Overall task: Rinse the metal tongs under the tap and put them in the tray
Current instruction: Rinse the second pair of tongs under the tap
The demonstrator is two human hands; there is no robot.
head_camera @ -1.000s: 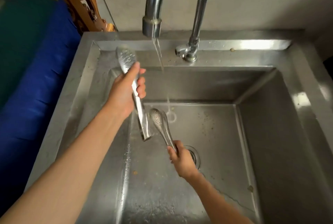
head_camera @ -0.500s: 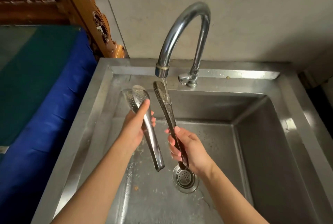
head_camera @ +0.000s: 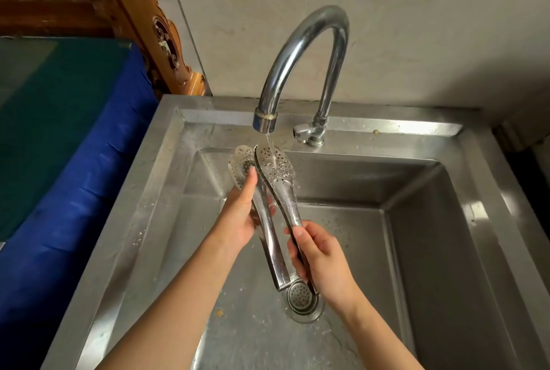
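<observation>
Head view shows two pieces of perforated metal tongs over the sink (head_camera: 464, 179). My left hand (head_camera: 242, 215) is closed around one pair of tongs (head_camera: 269, 229) at mid-shaft, thumb up near its perforated head. My right hand (head_camera: 323, 256) grips a second tong arm (head_camera: 281, 179) low on its handle, its head directly under the tap (head_camera: 300, 51) in the stream. I judge these light, stiff and slick when wet; the narrow shafts below the heads are the sound places to grip. Whether the right-hand piece is a full pair or a single arm I cannot tell. Its lower end is hidden behind my hand, near the drain strainer (head_camera: 301, 298). No tray is in view.
</observation>
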